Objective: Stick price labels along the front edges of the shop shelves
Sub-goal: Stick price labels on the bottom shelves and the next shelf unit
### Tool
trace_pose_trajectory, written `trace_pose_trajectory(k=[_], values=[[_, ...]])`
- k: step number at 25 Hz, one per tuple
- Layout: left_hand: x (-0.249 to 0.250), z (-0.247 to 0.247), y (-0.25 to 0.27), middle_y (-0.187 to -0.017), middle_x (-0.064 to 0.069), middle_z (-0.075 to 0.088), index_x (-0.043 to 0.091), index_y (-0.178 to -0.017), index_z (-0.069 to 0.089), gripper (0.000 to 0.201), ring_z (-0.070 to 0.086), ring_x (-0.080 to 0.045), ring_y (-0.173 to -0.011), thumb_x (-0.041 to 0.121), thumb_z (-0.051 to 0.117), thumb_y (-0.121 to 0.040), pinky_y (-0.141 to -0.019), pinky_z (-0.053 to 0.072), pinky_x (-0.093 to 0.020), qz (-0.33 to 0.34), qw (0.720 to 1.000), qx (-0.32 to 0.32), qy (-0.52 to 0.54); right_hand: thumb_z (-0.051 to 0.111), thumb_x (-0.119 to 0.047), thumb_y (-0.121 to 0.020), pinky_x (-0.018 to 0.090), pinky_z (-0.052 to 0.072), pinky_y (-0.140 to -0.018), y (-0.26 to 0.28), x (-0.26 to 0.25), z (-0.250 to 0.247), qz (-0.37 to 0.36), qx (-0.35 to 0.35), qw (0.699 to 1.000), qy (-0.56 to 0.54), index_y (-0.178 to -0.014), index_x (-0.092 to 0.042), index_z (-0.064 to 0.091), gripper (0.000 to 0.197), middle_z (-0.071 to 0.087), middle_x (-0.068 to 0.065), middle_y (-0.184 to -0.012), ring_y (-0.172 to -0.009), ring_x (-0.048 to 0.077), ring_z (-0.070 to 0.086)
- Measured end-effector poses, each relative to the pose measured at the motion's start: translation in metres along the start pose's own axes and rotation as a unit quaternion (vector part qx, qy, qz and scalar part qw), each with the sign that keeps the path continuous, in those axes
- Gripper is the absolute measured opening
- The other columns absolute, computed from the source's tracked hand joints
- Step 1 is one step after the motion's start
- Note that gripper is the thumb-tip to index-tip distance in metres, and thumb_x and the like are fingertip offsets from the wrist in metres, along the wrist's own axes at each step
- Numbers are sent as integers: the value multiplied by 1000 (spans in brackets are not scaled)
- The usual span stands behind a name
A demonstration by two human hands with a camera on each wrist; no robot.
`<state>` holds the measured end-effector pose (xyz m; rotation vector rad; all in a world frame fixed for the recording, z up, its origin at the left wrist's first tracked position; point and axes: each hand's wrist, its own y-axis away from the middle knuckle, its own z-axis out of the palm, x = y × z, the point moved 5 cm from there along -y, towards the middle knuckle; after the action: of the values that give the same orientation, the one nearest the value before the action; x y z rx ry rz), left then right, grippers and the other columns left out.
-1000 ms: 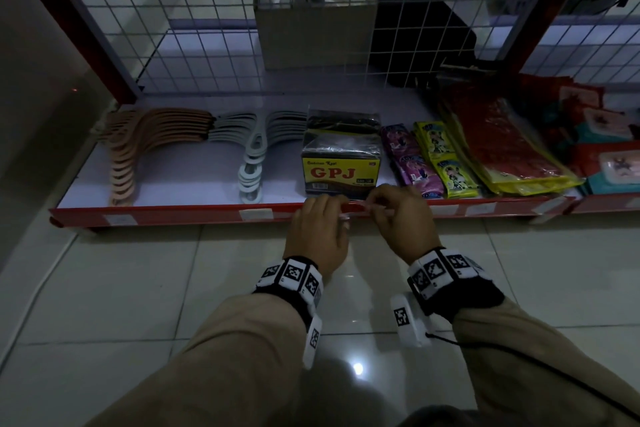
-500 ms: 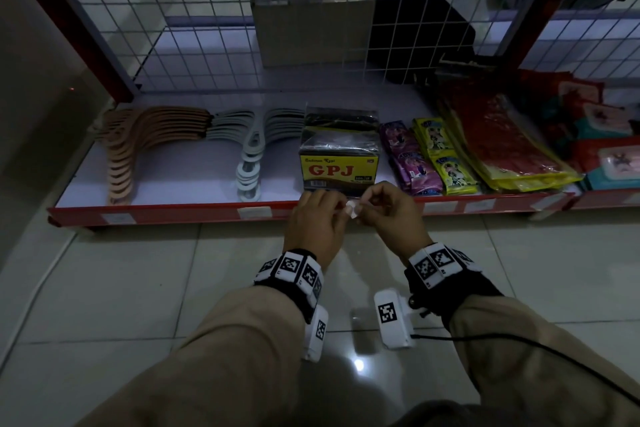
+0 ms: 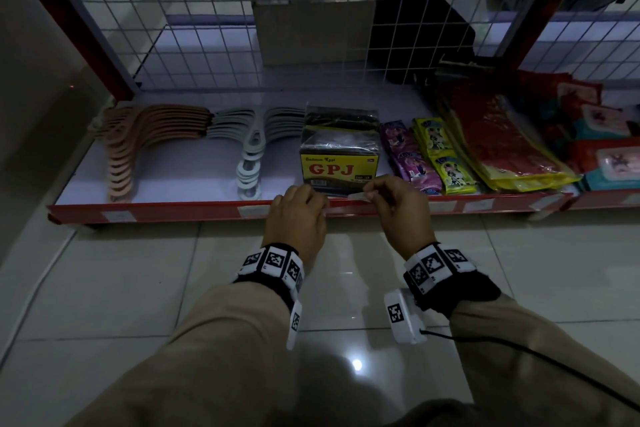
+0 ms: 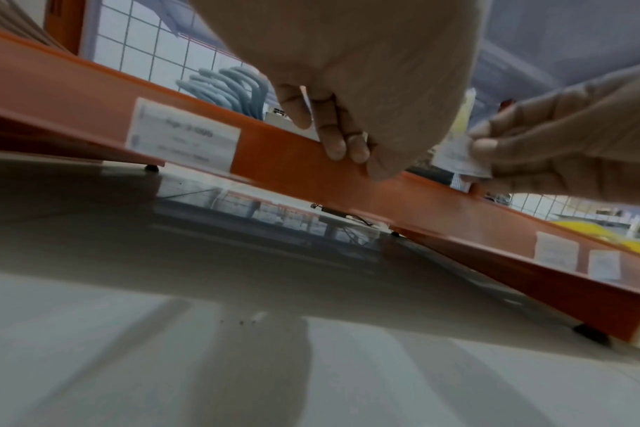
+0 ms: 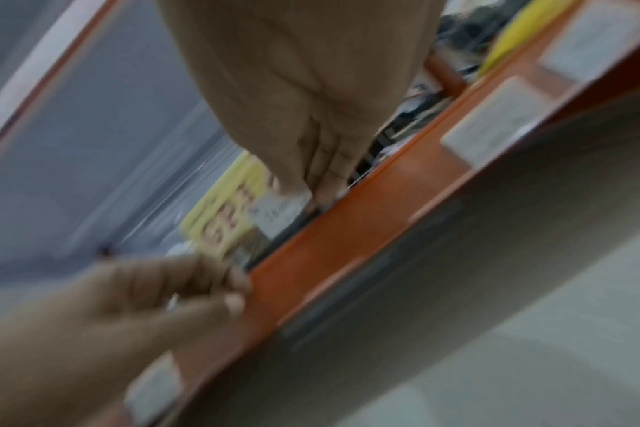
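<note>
A small white label [image 4: 461, 157] is pinched by the right hand [image 4: 563, 144] just above the orange shelf edge [image 4: 293, 150], against which the left hand's [image 4: 366, 72] fingers [image 4: 335, 144] are curled.

Head cam sits high, faces fwd and down at the red metal front edge of the bottom shelf [image 3: 173, 210] from a little way off, w/ glossy pale floor tiles [image 3: 121, 288] below.

Left wrist cam is low by the floor, close in, tilted up along the left hand [image 4: 347, 86] at the edge's front face.

Right wrist cam is also close, rolled hard so the edge runs diagonally; pic is blurred.

All three share the edge stretch in front of the yellow "GPJ" labelled pack [image 3: 338, 170]; each wrist cam also catches the opposite hand.
</note>
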<state>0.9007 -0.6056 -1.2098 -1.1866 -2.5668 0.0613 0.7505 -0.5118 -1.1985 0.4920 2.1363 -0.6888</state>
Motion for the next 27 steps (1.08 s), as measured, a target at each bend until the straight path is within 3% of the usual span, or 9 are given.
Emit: trace_pose_trajectory(k=[3, 7, 10, 14, 18, 22, 27], values=[[1, 2, 3, -111, -4, 54, 14, -108, 61, 22, 47, -22, -101, 19, 52, -88, -80, 37, -32, -6, 1000, -4, 14, 61, -3, -88, 32, 48, -73, 1, -14, 15, -74, -3, 996, 54, -92, -10, 68, 11, 67, 4, -90, -87, 23, 58], [-1, 1, 4, -112, -4, 55, 16, -115, 54, 29, 47, -24, -103, 23, 55, -87, -83, 37, -36, -25, 999, 6, 29, 65, 5, -78, 33, 49, -70, 3, -21, 26, -111, -7, 988, 102, -91, -11, 71, 21, 67, 4, -83, -81, 27, 59], [1, 4, 5, -112, -3, 51, 22, -114, 54, 27, 45, -25, -105, 30, 52, -88, -81, 32, -38, -11, 1000, -4, -22, 66, 7, -74, 34, 50, -70, 3, -19, 28, -109, -10, 988, 111, -89, -10, 72, 24, 67, 6, -83, -80, 28, 59], [1, 8, 5, -110, -2, 50, 24, -110, 56, 23, 44, -25, -104, 34, 48, -90, -83, 30, -39, -19, 998, 1, -66, 67, -1, -78, 36, 46, -73, 8, -13, 29, -131, -59, 975, 169, -93, -10, 68, 18, 66, 7, -92, -89, 28, 54], [7, 6, 4, -107, -3, 52, 24, -106, 60, 20, 47, -26, -100, 29, 52, -89, -83, 29, -40, -18, 995, 22, -98, 69, -5, -76, 38, 48, -71, 10, -3, 23, -120, -88, 958, 245, -98, -9, 67, 22, 63, 12, -96, -91, 34, 54], [9, 7, 7, -113, -1, 51, 26, -112, 55, 24, 45, -24, -103, 25, 51, -88, -83, 28, -39, -15, 994, 11, -111, 64, -5, -83, 38, 47, -61, 10, -6, 27, -121, -97, 948, 279, -92, -6, 69, 11, 62, 15, -92, -87, 35, 54], [9, 7, 8, -116, -2, 52, 24, -111, 58, 29, 46, -26, -105, 16, 56, -83, -83, 28, -38, -14, 993, 1, -121, 62, -7, -86, 42, 50, -66, 11, -6, 27, -105, -111, 946, 285, -97, -6, 72, 14, 62, 16, -95, -91, 35, 54]])
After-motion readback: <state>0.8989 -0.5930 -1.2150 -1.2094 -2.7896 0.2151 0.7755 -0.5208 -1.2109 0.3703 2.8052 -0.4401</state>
